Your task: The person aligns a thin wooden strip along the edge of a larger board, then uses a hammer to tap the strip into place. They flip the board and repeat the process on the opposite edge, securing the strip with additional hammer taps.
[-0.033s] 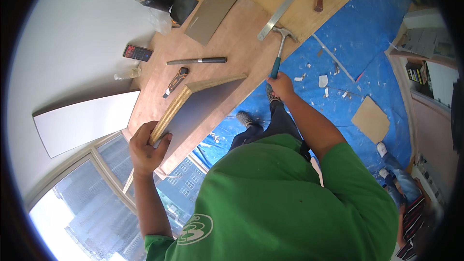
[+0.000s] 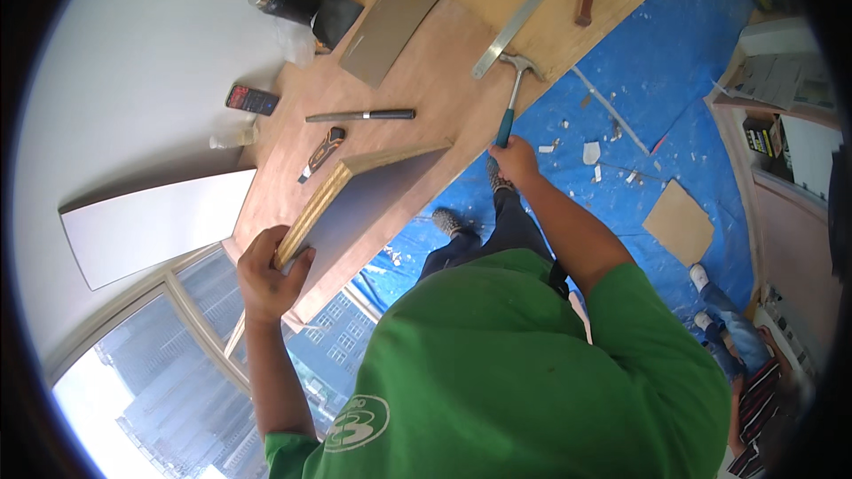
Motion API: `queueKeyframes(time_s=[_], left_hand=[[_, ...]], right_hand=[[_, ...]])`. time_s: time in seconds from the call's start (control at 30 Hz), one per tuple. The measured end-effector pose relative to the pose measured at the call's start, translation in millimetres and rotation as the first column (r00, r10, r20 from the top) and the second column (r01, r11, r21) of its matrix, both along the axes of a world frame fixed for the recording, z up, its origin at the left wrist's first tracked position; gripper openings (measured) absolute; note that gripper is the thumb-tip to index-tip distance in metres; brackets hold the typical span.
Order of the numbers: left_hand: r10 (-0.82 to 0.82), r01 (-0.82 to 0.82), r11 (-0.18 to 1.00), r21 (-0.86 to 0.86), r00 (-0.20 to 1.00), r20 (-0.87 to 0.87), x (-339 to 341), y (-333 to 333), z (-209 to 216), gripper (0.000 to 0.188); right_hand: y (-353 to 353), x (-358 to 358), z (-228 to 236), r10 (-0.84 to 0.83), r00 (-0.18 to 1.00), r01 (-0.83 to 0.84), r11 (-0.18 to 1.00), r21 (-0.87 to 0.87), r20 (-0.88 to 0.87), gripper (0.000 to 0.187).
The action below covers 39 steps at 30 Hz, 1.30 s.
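Left hand (image 2: 266,270) steadies a grey-faced plywood board with a layered pale edge (image 2: 355,204) on the brown plywood worktop (image 2: 426,80); right hand (image 2: 513,160) grips a blue-handled steel claw hammer (image 2: 510,93).

Left fingers clamp the board's near corner, thumb on the edge, with the board standing tilted at the worktop's near side. Right fingers are wrapped shut on the hammer handle; its head sits over the worktop's right edge, beside a flat metal ruler (image 2: 515,27). Risk, as I judge it: one-corner hold is weak, so a strike could kick the board loose or catch the left fingers.
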<state>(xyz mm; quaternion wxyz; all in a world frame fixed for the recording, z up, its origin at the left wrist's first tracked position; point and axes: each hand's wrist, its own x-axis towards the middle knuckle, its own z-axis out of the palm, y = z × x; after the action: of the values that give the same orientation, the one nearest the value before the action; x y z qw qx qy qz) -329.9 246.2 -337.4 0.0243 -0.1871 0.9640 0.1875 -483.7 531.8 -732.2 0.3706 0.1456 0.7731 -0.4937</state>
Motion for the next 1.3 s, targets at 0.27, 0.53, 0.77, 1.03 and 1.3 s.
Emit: queueKeyframes(time_s=[0.27,0.53,0.77,1.03,1.3], left_hand=[[-0.028,0.027,0.999,-0.037,0.999,-0.026,4.5,2.1,-4.1,0.023],[-0.1,0.098,0.995,-0.028,0.991,-0.086,9.0,13.5,-3.1,0.022],[-0.104,0.097,0.992,-0.077,0.991,-0.084,13.2,14.2,-6.8,0.026],[-0.085,0.081,0.994,-0.067,0.995,-0.051,16.0,11.7,-4.6,0.03],[-0.064,0.065,0.995,-0.069,0.998,0.007,22.4,13.8,-5.6,0.03]], right_hand=[[51.3,-48.0,-4.6,-0.036,0.9,0.066,0.996,0.054,-0.434,0.033],[83.3,-139.8,-42.3,0.21,0.87,-0.085,0.955,0.285,-0.446,0.038],[54.2,-166.7,-8.4,0.226,0.525,0.201,0.904,0.378,-0.821,0.028],[-158.7,-112.3,51.2,0.669,0.532,-0.748,0.659,0.082,-0.52,0.022],[-337.4,-55.3,51.3,0.605,-0.384,-0.87,0.015,0.493,-0.697,0.042]])
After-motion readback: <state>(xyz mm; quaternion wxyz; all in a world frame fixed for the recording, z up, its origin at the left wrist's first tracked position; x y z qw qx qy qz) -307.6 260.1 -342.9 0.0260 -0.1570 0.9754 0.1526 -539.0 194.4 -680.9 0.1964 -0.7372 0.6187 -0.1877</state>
